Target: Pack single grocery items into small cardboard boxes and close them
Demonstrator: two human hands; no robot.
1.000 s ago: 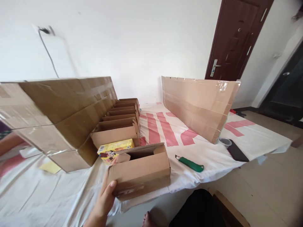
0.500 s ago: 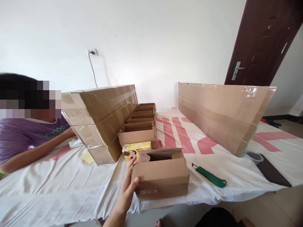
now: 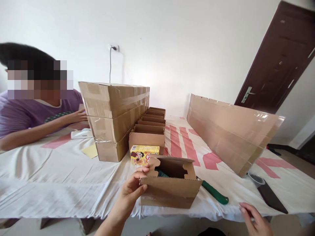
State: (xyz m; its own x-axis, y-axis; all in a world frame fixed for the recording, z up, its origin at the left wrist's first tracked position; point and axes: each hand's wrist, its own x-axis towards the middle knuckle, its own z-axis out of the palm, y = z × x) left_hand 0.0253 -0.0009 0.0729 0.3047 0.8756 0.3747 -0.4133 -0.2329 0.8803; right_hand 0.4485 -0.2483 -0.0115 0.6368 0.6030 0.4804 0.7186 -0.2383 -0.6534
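At far left of the counter (image 3: 49, 183), a co-worker's purple sleeve (image 3: 14, 114) and hand (image 3: 77, 116), resting near a white packet (image 3: 82, 133) and a yellow note (image 3: 90, 151). Just right of those, three long taped cartons (image 3: 113, 121), stacked and sealed with clear tape. Beside the stack, a row of small boxes (image 3: 150, 123) running back toward the wall, tops open, contents hidden from this angle. At the front of that row, a yellow snack carton (image 3: 144, 154) lying on the cloth, outside any box.

Near the front edge, left hand (image 3: 130, 191) grasping the left end of the brown cardboard box (image 3: 172, 190): thumb on the front wall, fingers (image 3: 145, 169) hooked over the side flap. Box on the counter just in front of the yellow carton, flaps up, unsealed, something dark and teal lodged inside; cannot tell what. Judged from that: partly loaded at most, closing and taping not done.

Right of the box, a green utility knife (image 3: 214, 194) almost touching its corner. Farther right, a long taped cardboard panel (image 3: 233, 131) standing on edge, then a small cup (image 3: 256, 179) and a dark phone (image 3: 272, 198). At lower right, right hand (image 3: 256, 221) released, empty, near the counter's edge.
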